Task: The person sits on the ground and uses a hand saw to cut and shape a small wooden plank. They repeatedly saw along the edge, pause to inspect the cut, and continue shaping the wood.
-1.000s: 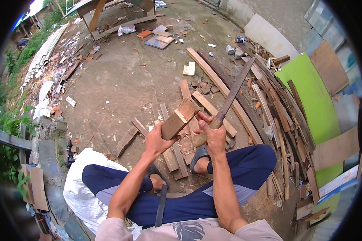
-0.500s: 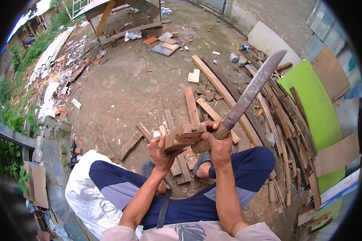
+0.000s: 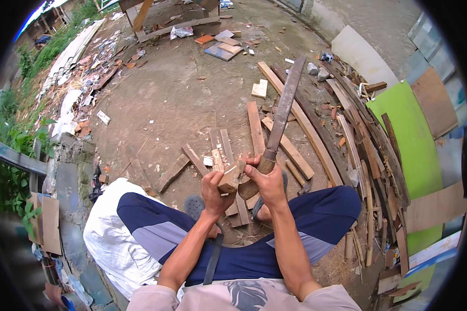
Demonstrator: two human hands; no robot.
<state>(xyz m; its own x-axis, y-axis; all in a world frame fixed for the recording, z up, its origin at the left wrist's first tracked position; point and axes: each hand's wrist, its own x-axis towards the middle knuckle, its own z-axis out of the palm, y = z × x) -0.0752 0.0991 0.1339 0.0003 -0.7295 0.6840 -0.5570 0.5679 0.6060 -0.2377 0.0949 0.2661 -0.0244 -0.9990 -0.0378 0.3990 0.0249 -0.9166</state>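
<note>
My left hand (image 3: 216,194) is closed round a short wooden block (image 3: 231,177), which I hold up between my knees. In my right hand (image 3: 269,184) is the wooden handle of a machete (image 3: 285,106). Its long, dark, stained blade points up and away from me, leaning slightly right. The butt of the handle sits close beside the block, and the right fingertips reach toward the block's far end. Whether they touch it is hard to tell. Under both hands, several cut wooden pieces (image 3: 227,146) lie on the ground between my feet.
Long planks (image 3: 308,132) stretch away at the right, beside a heap of thin wood strips (image 3: 371,155). A hammer-like tool (image 3: 297,173) lies by my right knee. A green panel (image 3: 407,140) leans at far right. White cloth (image 3: 111,228) lies at my left.
The block has turned so its end faces more toward me. The machete has swung left and stands more upright. Both hands have drawn slightly closer together.
</note>
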